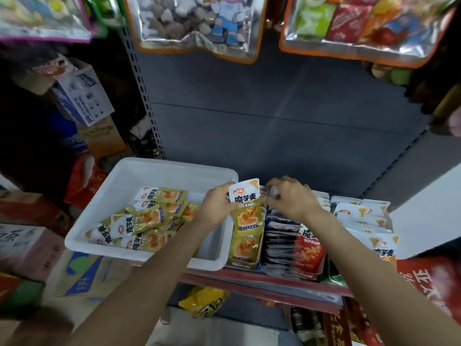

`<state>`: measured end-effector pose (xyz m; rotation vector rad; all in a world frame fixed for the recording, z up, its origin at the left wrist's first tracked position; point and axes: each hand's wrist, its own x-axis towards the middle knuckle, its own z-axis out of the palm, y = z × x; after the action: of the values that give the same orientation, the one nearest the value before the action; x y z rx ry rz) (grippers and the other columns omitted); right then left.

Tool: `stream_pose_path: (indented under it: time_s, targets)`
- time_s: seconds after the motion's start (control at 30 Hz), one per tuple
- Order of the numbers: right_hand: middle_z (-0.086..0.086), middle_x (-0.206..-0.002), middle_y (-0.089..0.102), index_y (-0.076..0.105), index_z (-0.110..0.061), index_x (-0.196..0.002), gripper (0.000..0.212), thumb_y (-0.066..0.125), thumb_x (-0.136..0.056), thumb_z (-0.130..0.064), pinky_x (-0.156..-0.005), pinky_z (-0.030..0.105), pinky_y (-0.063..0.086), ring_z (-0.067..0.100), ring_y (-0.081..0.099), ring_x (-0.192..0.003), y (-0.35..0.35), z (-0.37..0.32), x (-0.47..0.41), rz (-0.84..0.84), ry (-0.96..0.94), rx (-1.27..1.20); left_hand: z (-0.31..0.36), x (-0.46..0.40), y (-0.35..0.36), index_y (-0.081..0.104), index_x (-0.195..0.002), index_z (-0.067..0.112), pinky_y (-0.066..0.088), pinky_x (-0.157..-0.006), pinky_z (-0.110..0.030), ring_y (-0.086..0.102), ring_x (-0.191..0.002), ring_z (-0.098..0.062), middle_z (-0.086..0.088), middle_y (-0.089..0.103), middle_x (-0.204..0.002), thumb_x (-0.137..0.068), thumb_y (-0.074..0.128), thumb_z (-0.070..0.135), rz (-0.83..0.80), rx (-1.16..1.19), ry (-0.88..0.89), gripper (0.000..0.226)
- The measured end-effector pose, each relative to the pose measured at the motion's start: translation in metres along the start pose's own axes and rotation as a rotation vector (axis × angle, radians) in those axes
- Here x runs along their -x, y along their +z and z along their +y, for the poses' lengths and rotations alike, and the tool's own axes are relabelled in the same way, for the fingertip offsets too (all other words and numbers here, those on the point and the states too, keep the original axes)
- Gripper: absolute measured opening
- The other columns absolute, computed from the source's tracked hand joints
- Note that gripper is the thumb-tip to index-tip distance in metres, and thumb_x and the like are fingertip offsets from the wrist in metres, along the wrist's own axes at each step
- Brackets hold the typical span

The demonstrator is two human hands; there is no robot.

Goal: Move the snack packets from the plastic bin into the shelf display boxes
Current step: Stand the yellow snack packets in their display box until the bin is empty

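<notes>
A white plastic bin sits at the left end of the shelf and holds several green-and-white snack packets. My left hand grips one such packet upright, over the green display box just right of the bin. My right hand reaches over the rows of packets behind that box, fingers curled onto the tops of the packets there; exactly what they hold is blurred. More display boxes stand to the right: a dark and red one and a white one.
The grey shelf back panel rises behind the boxes. Large snack bags hang overhead. Cardboard cartons are stacked at the left, and a red carton sits at the right. A yellow bag lies on the lower shelf.
</notes>
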<state>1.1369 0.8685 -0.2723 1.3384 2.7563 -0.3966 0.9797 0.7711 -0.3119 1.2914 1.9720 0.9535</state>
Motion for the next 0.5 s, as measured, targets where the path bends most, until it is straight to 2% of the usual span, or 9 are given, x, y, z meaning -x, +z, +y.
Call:
stream_pose_path:
  time_s: [0.2, 0.3, 0.4, 0.5]
  targets:
    - [0.002, -0.124, 0.051, 0.045, -0.026, -0.133, 0.058, 0.063, -0.082, -0.048, -0.096, 0.036, 0.034, 0.023, 0.047, -0.120, 0.002, 0.012, 0.004, -0.021, -0.060, -0.021, 0.008, 0.000, 0.004, 0.055, -0.108, 0.017, 0.053, -0.071, -0.025, 0.063, -0.086, -0.014, -0.003, 0.068, -0.100, -0.077, 0.071, 0.000, 0.040, 0.012, 0.068, 0.039]
    - [0.002, -0.127, 0.049, 0.047, -0.025, -0.132, 0.056, 0.064, -0.082, -0.043, -0.096, 0.035, 0.035, 0.023, 0.049, -0.117, 0.004, 0.015, 0.007, 0.019, -0.082, -0.092, 0.011, -0.001, 0.011, 0.055, -0.107, 0.020, 0.053, -0.075, -0.038, 0.062, -0.088, -0.020, -0.002, 0.065, -0.101, -0.081, 0.067, 0.007, -0.011, -0.259, 0.161, 0.033]
    - [0.001, -0.123, 0.051, 0.051, -0.025, -0.128, 0.052, 0.066, -0.081, -0.043, -0.094, 0.035, 0.036, 0.022, 0.050, -0.116, 0.004, 0.016, 0.008, 0.027, -0.096, -0.096, 0.005, 0.000, 0.020, 0.052, -0.113, 0.023, 0.051, -0.076, -0.038, 0.060, -0.091, -0.023, -0.002, 0.062, -0.109, -0.084, 0.065, 0.015, -0.095, -0.537, 0.106, 0.032]
    - [0.002, -0.122, 0.052, 0.052, -0.023, -0.126, 0.051, 0.067, -0.081, -0.042, -0.092, 0.034, 0.038, 0.023, 0.051, -0.114, 0.002, 0.015, 0.006, 0.013, -0.095, -0.077, -0.002, 0.001, 0.025, 0.054, -0.111, 0.022, 0.049, -0.083, -0.037, 0.058, -0.101, -0.022, -0.002, 0.062, -0.115, -0.086, 0.063, 0.015, -0.122, -0.570, 0.057, 0.028]
